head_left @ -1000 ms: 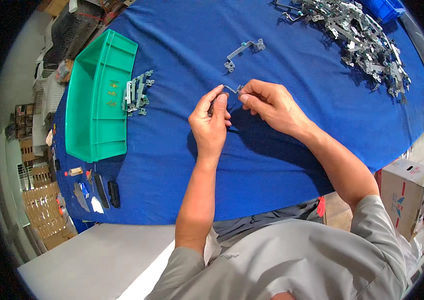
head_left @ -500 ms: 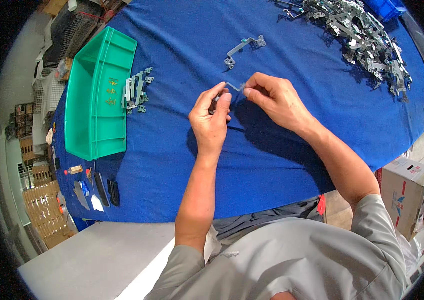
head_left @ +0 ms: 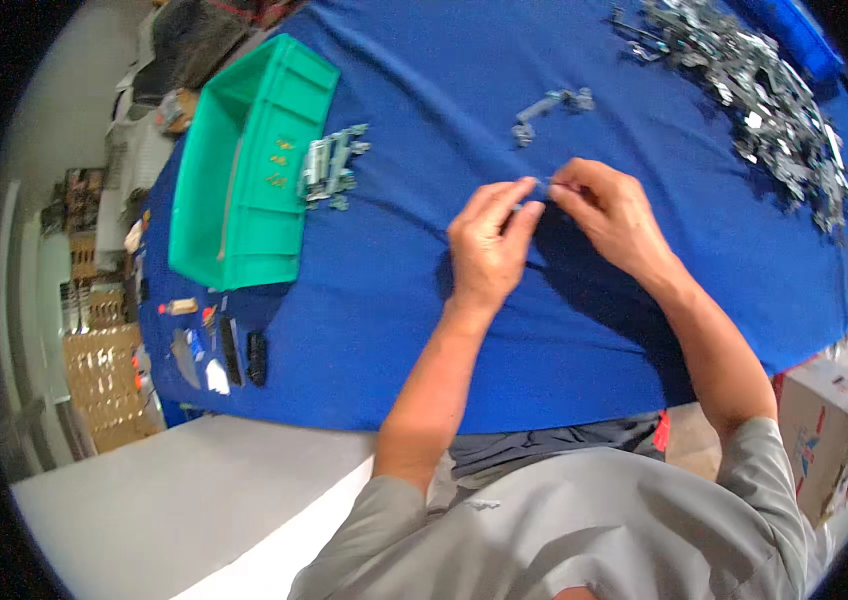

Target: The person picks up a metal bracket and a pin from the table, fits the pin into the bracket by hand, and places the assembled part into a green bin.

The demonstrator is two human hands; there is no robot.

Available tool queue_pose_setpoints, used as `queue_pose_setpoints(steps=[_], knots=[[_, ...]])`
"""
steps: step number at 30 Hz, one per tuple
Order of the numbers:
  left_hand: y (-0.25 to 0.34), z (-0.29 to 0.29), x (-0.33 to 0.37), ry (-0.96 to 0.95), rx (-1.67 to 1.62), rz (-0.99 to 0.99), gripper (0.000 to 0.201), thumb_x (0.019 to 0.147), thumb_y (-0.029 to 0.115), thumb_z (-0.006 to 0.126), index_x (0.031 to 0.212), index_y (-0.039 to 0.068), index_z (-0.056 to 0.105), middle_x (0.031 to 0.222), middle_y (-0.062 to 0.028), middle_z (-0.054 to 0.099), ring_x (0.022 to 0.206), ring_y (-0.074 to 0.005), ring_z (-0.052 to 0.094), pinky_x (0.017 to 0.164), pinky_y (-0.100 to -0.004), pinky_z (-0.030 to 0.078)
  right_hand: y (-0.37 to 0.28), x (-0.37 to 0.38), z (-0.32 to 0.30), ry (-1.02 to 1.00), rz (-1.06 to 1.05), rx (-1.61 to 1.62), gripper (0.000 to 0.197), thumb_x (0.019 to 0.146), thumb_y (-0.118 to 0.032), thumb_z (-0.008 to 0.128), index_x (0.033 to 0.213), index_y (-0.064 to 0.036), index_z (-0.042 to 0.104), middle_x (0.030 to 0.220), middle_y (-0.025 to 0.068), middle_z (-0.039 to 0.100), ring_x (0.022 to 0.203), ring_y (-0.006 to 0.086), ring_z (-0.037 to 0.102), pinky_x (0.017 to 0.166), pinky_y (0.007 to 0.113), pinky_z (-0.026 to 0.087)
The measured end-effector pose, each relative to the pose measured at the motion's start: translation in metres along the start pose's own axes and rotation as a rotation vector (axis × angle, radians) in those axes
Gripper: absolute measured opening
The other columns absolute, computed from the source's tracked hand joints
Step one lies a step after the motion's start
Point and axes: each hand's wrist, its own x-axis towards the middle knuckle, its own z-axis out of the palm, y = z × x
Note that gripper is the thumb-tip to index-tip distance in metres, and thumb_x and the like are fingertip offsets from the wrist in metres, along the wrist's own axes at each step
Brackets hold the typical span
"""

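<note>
My left hand (head_left: 487, 245) and my right hand (head_left: 616, 212) meet fingertip to fingertip above the blue cloth. Between them is a small metal bracket (head_left: 542, 189), pinched by thumb and fingers on both sides; most of it is hidden and blurred. Just beyond the hands, a single silver-grey bracket (head_left: 549, 104) with bent ends lies on the cloth. To the left, several similar brackets (head_left: 329, 168) lie in a stack against the green bin (head_left: 249, 215). Small brass-coloured parts (head_left: 279, 160) show in several little groups at the bin.
A large heap of metal brackets (head_left: 754, 90) covers the far right of the cloth (head_left: 424, 370), beside a blue bin (head_left: 794, 35). At the near left lie a small bottle (head_left: 181, 306), a black tool (head_left: 257, 358) and other small items. A cardboard box (head_left: 824, 420) stands at the right.
The whole view has shifted, so the table's things appear farther right. My fingertips have come closer together, and less of the bracket between them shows.
</note>
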Motion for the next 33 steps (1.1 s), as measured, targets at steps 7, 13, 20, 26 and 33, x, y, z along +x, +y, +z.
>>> queue_pose_setpoints(steps=[7,13,20,26,33], knots=[[0.008,-0.003,-0.003,-0.056,0.014,-0.044,0.021,0.082,0.004,0.075,0.102,0.0,0.073,0.097,-0.0141,0.072,0.083,-0.0267,0.069,0.074,-0.0351,0.054,0.0,0.002,-0.004,0.201,0.153,0.339,0.015,0.096,-0.014,0.062,0.094,-0.0002,0.058,0.079,0.0032,0.053,0.074,0.0102,0.05,0.066,0.028,0.043],[-0.038,-0.066,0.035,0.094,0.694,0.339,0.025,0.081,0.013,0.075,0.104,0.003,0.071,0.101,-0.0125,0.071,0.096,-0.0317,0.062,0.09,-0.0418,0.048,0.002,0.001,0.003,0.146,0.205,0.368,0.016,0.097,-0.016,0.061,0.092,-0.0014,0.058,0.072,0.0013,0.05,0.065,0.009,0.046,0.06,0.028,0.04],[-0.115,-0.126,0.069,0.188,1.051,0.222,0.04,0.09,0.023,0.067,0.126,0.005,0.063,0.137,-0.0182,0.055,0.131,-0.0398,0.046,0.109,-0.0507,0.036,0.004,0.003,0.002,0.103,0.221,0.352,0.02,0.096,-0.02,0.062,0.093,-0.0005,0.059,0.076,0.0055,0.056,0.068,0.012,0.051,0.06,0.031,0.042],[-0.129,-0.138,0.075,0.087,1.042,0.331,0.043,0.093,0.012,0.059,0.135,0.008,0.058,0.139,-0.0182,0.056,0.128,-0.0384,0.051,0.109,-0.0503,0.037,0.011,0.004,0.007,0.133,0.096,0.29,0.021,0.095,-0.021,0.062,0.095,0.0,0.061,0.08,0.0115,0.058,0.07,0.0191,0.054,0.065,0.035,0.044],[-0.089,-0.103,0.089,0.251,1.139,0.415,0.045,0.083,0.004,0.06,0.128,-0.001,0.06,0.133,-0.0219,0.057,0.126,-0.039,0.052,0.108,-0.0477,0.04,0.008,0.007,0.004,0.128,0.094,0.294,0.024,0.094,-0.022,0.062,0.094,0.0023,0.061,0.084,0.017,0.062,0.075,0.0292,0.061,0.068,0.04,0.048]])
